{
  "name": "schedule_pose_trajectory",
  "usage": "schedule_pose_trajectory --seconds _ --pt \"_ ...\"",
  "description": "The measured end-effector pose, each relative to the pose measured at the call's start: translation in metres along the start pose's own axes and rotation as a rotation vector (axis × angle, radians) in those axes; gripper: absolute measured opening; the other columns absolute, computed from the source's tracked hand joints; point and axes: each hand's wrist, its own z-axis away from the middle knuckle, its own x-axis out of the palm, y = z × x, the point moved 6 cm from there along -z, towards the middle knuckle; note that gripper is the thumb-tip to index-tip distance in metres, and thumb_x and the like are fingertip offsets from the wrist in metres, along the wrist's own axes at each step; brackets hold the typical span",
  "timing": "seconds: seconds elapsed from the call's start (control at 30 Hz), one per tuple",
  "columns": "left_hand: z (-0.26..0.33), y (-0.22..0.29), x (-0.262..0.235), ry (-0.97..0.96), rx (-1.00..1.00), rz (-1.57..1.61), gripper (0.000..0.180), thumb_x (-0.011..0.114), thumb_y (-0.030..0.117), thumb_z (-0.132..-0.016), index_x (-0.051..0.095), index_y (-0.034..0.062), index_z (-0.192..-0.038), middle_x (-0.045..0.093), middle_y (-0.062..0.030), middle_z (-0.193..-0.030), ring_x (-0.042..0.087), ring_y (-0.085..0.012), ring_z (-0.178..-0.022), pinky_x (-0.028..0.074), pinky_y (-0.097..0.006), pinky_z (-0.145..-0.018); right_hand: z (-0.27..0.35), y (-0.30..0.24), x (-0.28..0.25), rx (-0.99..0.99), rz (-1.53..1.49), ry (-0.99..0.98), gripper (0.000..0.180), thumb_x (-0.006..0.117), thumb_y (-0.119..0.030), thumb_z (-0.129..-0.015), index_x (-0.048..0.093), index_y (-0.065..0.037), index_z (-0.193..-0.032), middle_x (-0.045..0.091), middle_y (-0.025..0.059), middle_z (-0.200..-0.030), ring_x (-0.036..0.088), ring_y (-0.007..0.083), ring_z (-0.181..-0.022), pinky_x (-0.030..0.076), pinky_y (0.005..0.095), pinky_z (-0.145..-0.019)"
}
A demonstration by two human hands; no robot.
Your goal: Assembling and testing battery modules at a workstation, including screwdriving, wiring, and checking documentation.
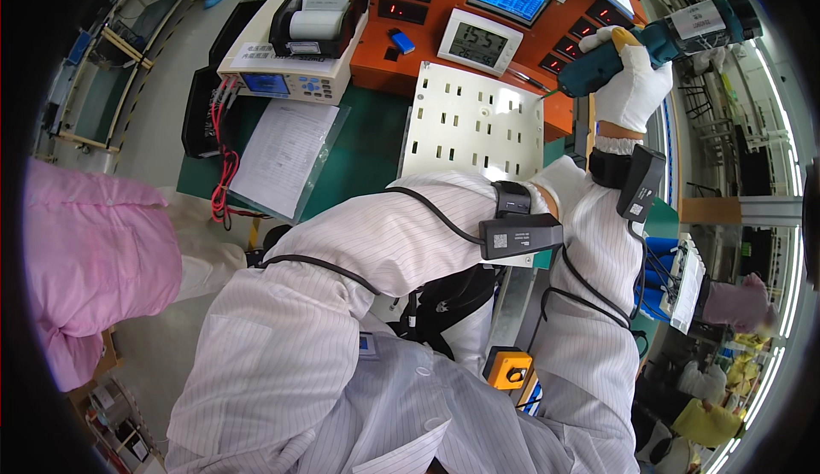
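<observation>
My right hand [634,85], in a white glove, grips a teal electric screwdriver [662,38] at the upper right. The tool's tip points down-left at the right edge of a white perforated metal panel [470,119] that lies on the green bench. My left forearm crosses my body in a striped white sleeve with a black wrist device [517,233]. My left hand [559,179], also gloved white, sits at the panel's lower right corner, mostly hidden behind my right forearm; its grip does not show.
Behind the panel stands an orange console [427,34] with red digit displays and a blue screen. A white meter with a printer [295,55], red leads and a sleeved paper sheet [282,154] lie left. A person in pink [94,252] stands at left; another person's gloved hand [741,301] is at right.
</observation>
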Motion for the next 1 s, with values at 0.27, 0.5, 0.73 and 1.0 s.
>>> schedule_pose_trajectory --seconds 0.27,0.5,0.73,1.0 --pt "0.013 -0.005 -0.001 0.088 0.029 0.065 0.033 0.067 0.037 -0.078 0.072 0.0126 -0.100 0.070 -0.0134 -0.102 0.066 -0.0306 -0.096 0.052 -0.038 -0.083 -0.002 0.006 0.005 0.053 0.027 -0.001 0.018 0.059 0.002 -0.079 0.052 0.002 -0.095 0.066 0.0191 -0.084 0.069 0.0292 -0.065 0.060 0.0375 -0.057" --pt "0.010 -0.010 -0.002 0.165 0.047 0.121 0.035 0.068 0.038 -0.077 0.072 0.0127 -0.100 0.070 -0.0132 -0.101 0.066 -0.0306 -0.096 0.052 -0.038 -0.082 -0.002 0.004 0.006 0.062 0.113 0.007 0.019 0.061 0.000 -0.078 0.053 0.002 -0.095 0.066 0.0177 -0.082 0.069 0.0271 -0.066 0.059 0.0369 -0.059" --pt "0.009 -0.013 0.000 0.228 0.062 0.186 0.037 0.069 0.040 -0.075 0.072 0.0128 -0.100 0.070 -0.0130 -0.101 0.066 -0.0306 -0.096 0.052 -0.038 -0.081 -0.002 0.006 0.008 0.062 0.127 0.001 0.018 0.065 -0.002 -0.080 0.054 0.001 -0.094 0.067 0.0159 -0.079 0.068 0.0251 -0.064 0.058 0.0364 -0.059" --pt "0.014 -0.021 0.000 0.302 0.085 0.246 0.039 0.071 0.041 -0.073 0.072 0.0129 -0.100 0.070 -0.0128 -0.101 0.066 -0.0306 -0.096 0.052 -0.038 -0.081 -0.003 0.005 0.017 0.060 0.144 -0.022 0.021 0.069 -0.001 -0.079 0.054 0.000 -0.094 0.065 0.0127 -0.078 0.068 0.0239 -0.064 0.057 0.0351 -0.060"
